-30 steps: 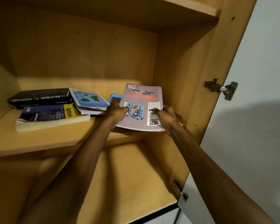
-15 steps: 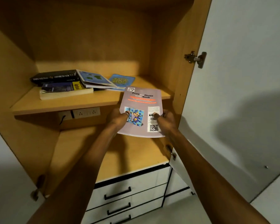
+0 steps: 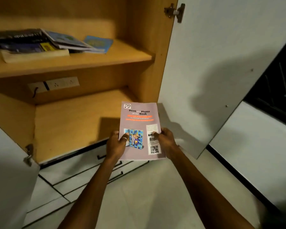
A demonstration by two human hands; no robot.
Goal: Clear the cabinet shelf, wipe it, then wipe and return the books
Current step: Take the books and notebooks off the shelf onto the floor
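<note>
Book (image 3: pixel 139 129) held flat out in front of cabinet, above drawers (image 3: pixel 82 169), pinched at near edge by left hand (image 3: pixel 116 144) and right hand (image 3: pixel 165 141), fingers curled shut on cover. Thin, floppy; could sag or slip if either grip loosens. Farther up, more books (image 3: pixel 40 45) left on shelf (image 3: pixel 106 61), door (image 3: pixel 205 63) open beside.

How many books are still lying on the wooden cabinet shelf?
4 visible: a black book, a blue-and-yellow book under it, a map-cover booklet leaning on them, a blue booklet rightmost. Others may be hidden.
</note>
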